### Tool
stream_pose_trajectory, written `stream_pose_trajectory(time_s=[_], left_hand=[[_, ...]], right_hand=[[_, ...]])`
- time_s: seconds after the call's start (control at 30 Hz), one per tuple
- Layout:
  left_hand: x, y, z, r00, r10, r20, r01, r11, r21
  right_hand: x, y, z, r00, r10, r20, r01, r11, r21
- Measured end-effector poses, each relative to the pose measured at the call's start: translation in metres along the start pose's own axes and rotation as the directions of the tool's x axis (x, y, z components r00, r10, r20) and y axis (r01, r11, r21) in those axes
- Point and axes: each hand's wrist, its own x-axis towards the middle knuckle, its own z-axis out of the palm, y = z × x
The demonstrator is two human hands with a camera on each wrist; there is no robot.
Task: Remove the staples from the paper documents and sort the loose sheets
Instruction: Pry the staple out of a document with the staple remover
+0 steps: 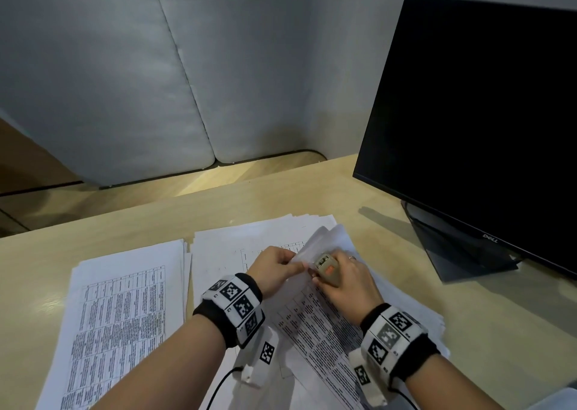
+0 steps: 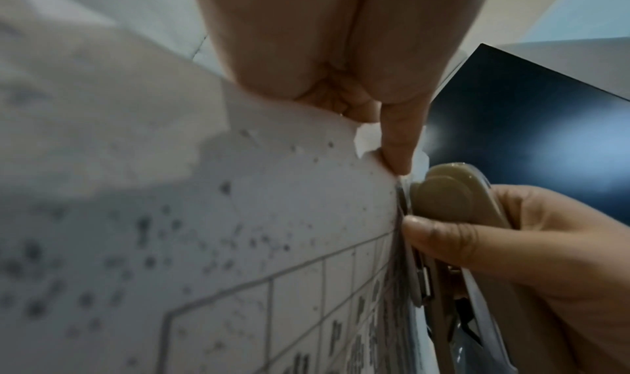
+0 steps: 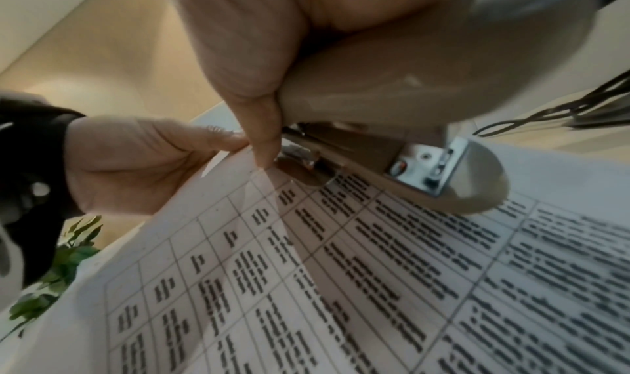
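Observation:
My left hand [image 1: 292, 264] pinches the top corner of a stapled document [image 1: 312, 319] printed with tables, lifting its upper sheet. My right hand [image 1: 343, 281] grips a beige stapler [image 1: 326, 269] with an orange label. In the left wrist view the left fingers [image 2: 395, 148] hold the paper's torn corner [image 2: 272, 218] right beside the stapler [image 2: 443, 199]. The right wrist view shows the stapler's [image 3: 392, 89] metal tip pressed at the document's [image 3: 375, 272] corner, with my thumb next to it. The staple itself is hidden.
A pile of printed sheets [image 1: 125, 309] lies on the desk at the left. More sheets [image 1: 224, 247] lie spread beneath the hands. A black monitor [image 1: 484, 113] on its stand fills the right side. A grey partition [image 1: 125, 82] stands behind.

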Motion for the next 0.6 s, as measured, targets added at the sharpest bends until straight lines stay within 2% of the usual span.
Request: stream_pose_trajectory(time_s=[0.17,0.37,0.6], left_hand=[[-0.005,0.006,0.002,0.999,0.020,-0.025,-0.021,0.999,-0.034],[-0.005,0.008,0.004,0.996,-0.060,-0.060,0.054,0.995,-0.088],[0.000,0.009,0.008,0.987,-0.134,-0.083,0.122,0.982,-0.143]], right_hand=[[0.002,-0.006,-0.004,0.999,-0.034,-0.027,0.035,0.999,0.027],[0.002,-0.012,-0.007,0.998,-0.052,-0.023,0.051,0.998,-0.031],[-0.007,-0.013,-0.005,0.991,-0.072,-0.115,0.063,0.995,-0.083]])
